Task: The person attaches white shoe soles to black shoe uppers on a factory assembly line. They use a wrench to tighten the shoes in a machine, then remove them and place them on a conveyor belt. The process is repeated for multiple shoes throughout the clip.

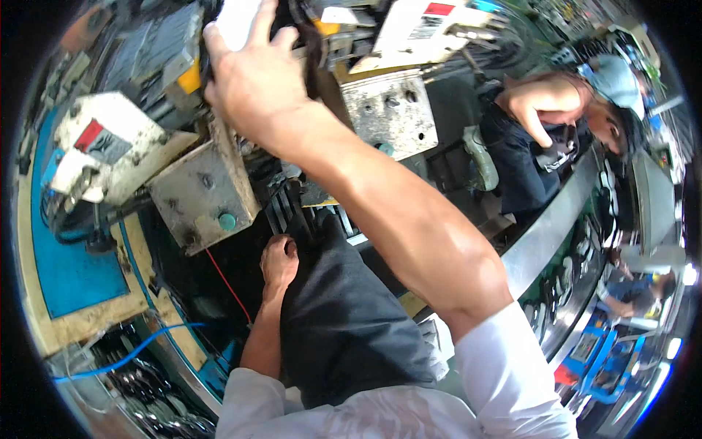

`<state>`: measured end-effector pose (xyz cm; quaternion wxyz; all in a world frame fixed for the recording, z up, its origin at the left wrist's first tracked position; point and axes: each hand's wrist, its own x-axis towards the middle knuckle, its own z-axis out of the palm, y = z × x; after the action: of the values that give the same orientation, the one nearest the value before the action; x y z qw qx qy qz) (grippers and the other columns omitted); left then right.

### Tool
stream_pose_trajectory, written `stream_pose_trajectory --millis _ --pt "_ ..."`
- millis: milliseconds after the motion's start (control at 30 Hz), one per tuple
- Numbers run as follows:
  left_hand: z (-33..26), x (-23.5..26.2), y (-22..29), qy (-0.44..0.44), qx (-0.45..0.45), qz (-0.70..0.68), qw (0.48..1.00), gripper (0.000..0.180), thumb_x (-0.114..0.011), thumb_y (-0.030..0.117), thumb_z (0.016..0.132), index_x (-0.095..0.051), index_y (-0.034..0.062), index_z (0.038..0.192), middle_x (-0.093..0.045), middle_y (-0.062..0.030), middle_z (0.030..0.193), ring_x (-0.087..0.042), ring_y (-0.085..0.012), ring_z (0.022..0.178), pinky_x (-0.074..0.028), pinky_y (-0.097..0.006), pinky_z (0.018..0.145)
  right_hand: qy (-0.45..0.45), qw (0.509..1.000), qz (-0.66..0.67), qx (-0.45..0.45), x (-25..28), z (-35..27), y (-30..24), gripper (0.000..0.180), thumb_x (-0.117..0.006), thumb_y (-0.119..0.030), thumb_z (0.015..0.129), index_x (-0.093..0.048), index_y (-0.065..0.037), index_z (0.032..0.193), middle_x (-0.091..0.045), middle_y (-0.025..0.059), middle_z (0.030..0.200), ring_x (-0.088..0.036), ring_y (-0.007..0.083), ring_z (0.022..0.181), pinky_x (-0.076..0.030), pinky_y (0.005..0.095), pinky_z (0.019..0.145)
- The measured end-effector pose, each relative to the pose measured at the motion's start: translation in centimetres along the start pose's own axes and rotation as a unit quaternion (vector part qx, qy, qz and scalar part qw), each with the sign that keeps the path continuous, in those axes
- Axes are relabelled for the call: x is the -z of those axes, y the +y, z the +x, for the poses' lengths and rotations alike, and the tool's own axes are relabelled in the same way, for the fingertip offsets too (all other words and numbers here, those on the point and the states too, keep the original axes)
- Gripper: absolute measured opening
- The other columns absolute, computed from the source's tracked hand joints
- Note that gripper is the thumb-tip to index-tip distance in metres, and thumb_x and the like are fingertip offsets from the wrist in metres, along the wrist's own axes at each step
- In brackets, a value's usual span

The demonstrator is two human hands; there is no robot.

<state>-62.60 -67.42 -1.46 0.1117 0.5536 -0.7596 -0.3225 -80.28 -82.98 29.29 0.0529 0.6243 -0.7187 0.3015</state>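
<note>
My right arm stretches up and across to the far left. My right hand (259, 84) reaches in among the machinery there, its thumb and fingers around a bright white piece (238, 22). That piece is overexposed and cut by the upper edge, so its kind is unclear. Low in the middle, my left hand (280, 260) rests beside my dark-clothed leg (344, 314). Its fingers curl into a loose fist, and nothing shows in them. The nearest thing to it is a grey metal box (205, 194) with a green button.
Another worn metal box (391, 113) stands right of my right forearm. A white machine housing (110, 139) and a blue-topped bench (80, 256) are at left. A blue hose (139, 353) crosses below. To the right, a person (541, 132) sits near a metal ledge (552, 227) and rows of shoes.
</note>
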Motion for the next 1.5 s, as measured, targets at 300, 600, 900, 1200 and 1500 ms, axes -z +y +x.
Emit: stream_pose_trajectory --millis 300,600,900,1200,1500 --pt "1.3 -1.4 -1.9 0.033 -0.058 0.050 0.997 0.022 -0.064 0.020 0.097 -0.077 0.0031 0.103 -0.075 -0.0241 0.106 -0.070 -0.0466 0.102 -0.055 -0.054 0.090 -0.003 0.996 0.085 0.029 -0.2 -2.5 2.2 0.074 -0.067 -0.036 0.095 -0.045 -0.016 0.164 -0.014 0.0416 0.171 -0.020 0.0647 0.155 -0.028 0.0755 0.121" --pt "3.1 -2.0 -5.0 -0.030 -0.034 0.031 0.998 0.032 -0.062 0.023 0.102 -0.078 0.0008 0.118 -0.077 -0.0205 0.122 -0.072 -0.0415 0.114 -0.055 -0.047 0.100 -0.053 0.955 0.018 -0.291 6.7 -55.5 15.7 0.042 -0.071 -0.010 0.091 -0.070 -0.005 0.132 -0.064 0.0185 0.137 -0.062 0.0395 0.126 -0.054 0.0475 0.107" --pt "0.5 0.6 -4.6 0.090 -0.066 -0.060 0.992 0.031 -0.062 0.004 0.101 -0.072 -0.0037 0.130 -0.075 -0.0202 0.129 -0.071 -0.0328 0.118 -0.053 -0.042 0.104 0.041 0.657 -0.226 -0.718 34.6 -94.1 30.4 0.076 -0.079 -0.017 0.087 -0.049 -0.008 0.156 -0.060 0.0282 0.144 -0.056 0.0473 0.136 -0.045 0.0543 0.116" --pt "-10.1 8.3 -0.8 0.071 -0.109 -0.121 0.984 0.038 -0.051 -0.006 0.107 -0.062 -0.0064 0.143 -0.069 -0.0219 0.137 -0.067 -0.0299 0.128 -0.053 -0.039 0.111 -0.111 0.653 -0.160 -0.732 35.4 -90.0 41.7 0.117 -0.086 -0.033 0.084 -0.011 -0.032 0.175 -0.050 0.0317 0.159 -0.052 0.0475 0.146 -0.045 0.0543 0.118" --pt "-17.5 -3.5 18.1 -0.171 -0.126 -0.303 0.929 0.039 -0.056 0.007 0.111 -0.057 -0.0048 0.148 -0.069 -0.0188 0.132 -0.071 -0.0263 0.118 -0.057 -0.038 0.107 0.122 0.705 0.004 -0.698 32.0 -98.8 38.5 0.109 -0.080 -0.019 0.088 -0.013 -0.022 0.175 -0.063 0.0294 0.146 -0.066 0.0422 0.130 -0.052 0.0467 0.110"
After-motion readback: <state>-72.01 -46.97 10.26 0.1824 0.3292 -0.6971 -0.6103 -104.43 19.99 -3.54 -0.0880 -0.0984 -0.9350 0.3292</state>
